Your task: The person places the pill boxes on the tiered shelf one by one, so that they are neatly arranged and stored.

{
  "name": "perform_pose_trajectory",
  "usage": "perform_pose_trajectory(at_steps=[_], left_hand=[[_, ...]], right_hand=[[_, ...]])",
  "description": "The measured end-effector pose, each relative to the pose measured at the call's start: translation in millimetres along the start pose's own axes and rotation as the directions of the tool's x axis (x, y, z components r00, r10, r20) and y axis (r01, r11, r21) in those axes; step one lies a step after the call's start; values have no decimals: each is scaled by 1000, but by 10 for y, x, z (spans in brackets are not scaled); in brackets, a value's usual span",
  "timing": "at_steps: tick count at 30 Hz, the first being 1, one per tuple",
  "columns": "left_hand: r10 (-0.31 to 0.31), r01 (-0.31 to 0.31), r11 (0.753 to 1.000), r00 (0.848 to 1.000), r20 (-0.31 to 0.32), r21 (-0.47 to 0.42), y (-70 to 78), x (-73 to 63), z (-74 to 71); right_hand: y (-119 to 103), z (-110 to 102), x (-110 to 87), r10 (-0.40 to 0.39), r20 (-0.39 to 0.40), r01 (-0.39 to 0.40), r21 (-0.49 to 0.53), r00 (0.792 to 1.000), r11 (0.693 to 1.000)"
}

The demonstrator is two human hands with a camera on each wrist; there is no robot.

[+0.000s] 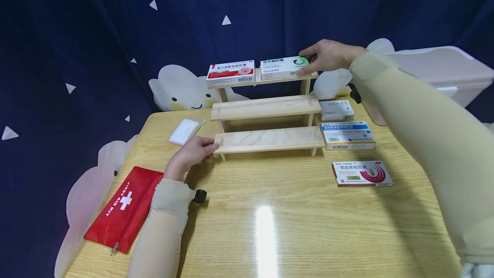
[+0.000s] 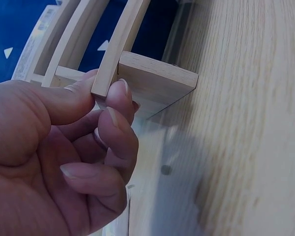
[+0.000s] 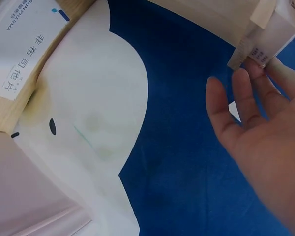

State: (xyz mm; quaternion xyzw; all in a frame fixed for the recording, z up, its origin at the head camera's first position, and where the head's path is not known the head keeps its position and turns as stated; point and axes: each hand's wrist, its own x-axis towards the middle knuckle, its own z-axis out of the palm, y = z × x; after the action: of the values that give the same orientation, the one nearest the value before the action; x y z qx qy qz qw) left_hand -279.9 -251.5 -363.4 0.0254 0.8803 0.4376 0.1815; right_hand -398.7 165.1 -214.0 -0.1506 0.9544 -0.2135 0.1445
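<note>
A three-tier wooden rack (image 1: 266, 107) stands on the table. My left hand (image 1: 194, 152) pinches the left end of its lowest shelf (image 2: 106, 73) between thumb and forefinger. On the top shelf sit two medicine boxes side by side: a red-and-white box (image 1: 230, 73) at the left and a green-and-white box (image 1: 279, 68) at the right. My right hand (image 1: 328, 57) grips the right end of the green-and-white box, thumb in front and fingers behind. The right wrist view shows fingertips (image 3: 241, 78) right at that box's end. The middle and lowest shelves hold nothing.
Right of the rack lie a small white box (image 1: 337, 110), a blue-and-white box (image 1: 348, 135) and a red-trimmed white box (image 1: 362, 173). A pale bin (image 1: 440, 70) stands behind my right arm. At left lie a red first aid pouch (image 1: 124, 209) and a white packet (image 1: 185, 131).
</note>
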Motion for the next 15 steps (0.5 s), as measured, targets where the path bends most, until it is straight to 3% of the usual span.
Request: perform_pose_trajectory(at_steps=[15], left_hand=[[32, -33, 999, 999, 33, 19, 8, 148, 77]], right_hand=[[82, 25, -83, 19, 7, -18, -65, 1000, 998]])
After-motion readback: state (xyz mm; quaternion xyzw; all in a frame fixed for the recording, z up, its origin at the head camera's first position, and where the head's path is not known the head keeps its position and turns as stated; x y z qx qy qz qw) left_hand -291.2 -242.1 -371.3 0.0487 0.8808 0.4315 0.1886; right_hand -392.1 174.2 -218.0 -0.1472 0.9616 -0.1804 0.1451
